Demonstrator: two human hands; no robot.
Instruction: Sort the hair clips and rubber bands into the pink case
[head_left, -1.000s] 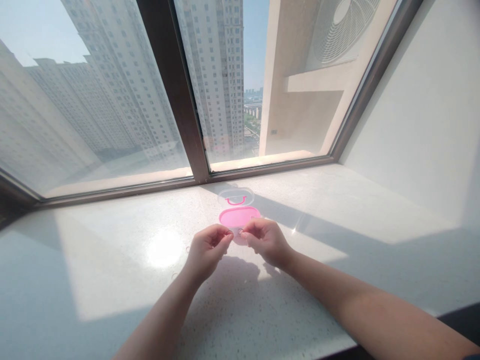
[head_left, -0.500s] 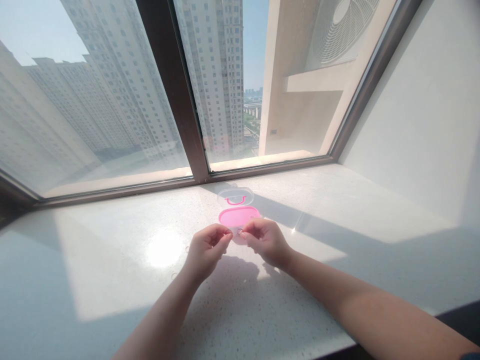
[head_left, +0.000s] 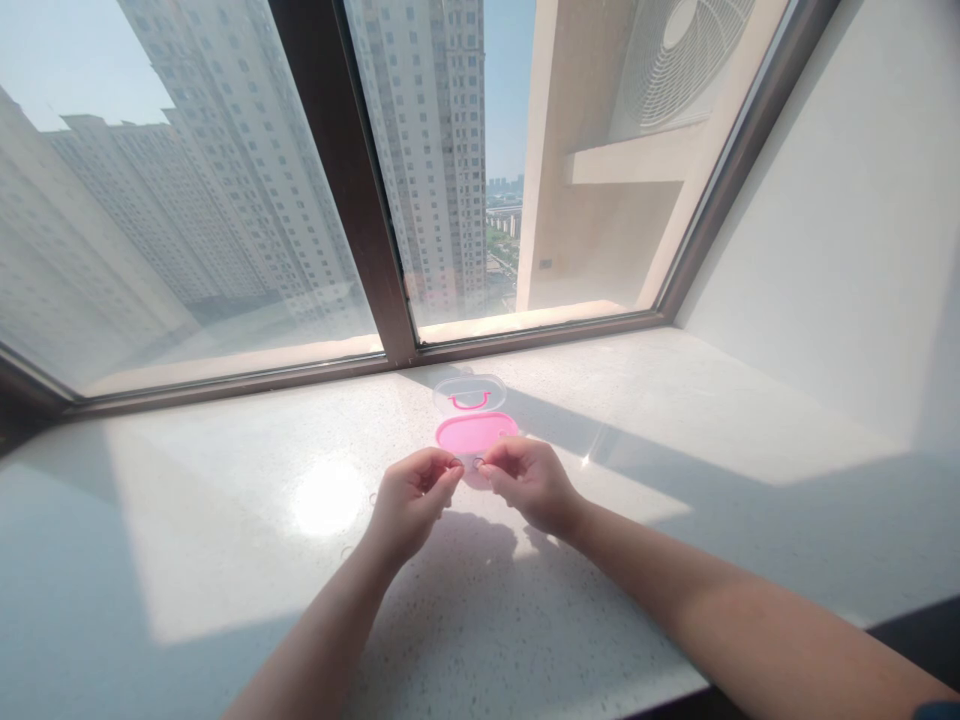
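My left hand (head_left: 415,492) is closed in a pinch, with the dark edge of a small ring (head_left: 457,461) showing at its fingertips. Facing it, my right hand (head_left: 531,482) pinches another small ring (head_left: 478,463) between thumb and forefinger. A narrow gap separates the two hands. Just beyond them sits an open pink oval box (head_left: 474,433), its near side partly covered by my fingers. Its clear lid (head_left: 442,394), with a pink handle (head_left: 470,405), lies behind it. Two thin rings, one (head_left: 373,499) by my left hand and one (head_left: 346,551) by the wrist, rest on the surface.
The speckled white windowsill (head_left: 247,530) carries bright sun glare at left and broad shadows. A dark window frame (head_left: 390,300) rises behind the box, and a white wall (head_left: 825,250) borders the right. The sill's front edge (head_left: 675,700) shows at the bottom right.
The view has shifted very slightly. Both hands keep their pinches in nearly the same place, and the box and lid have not moved.
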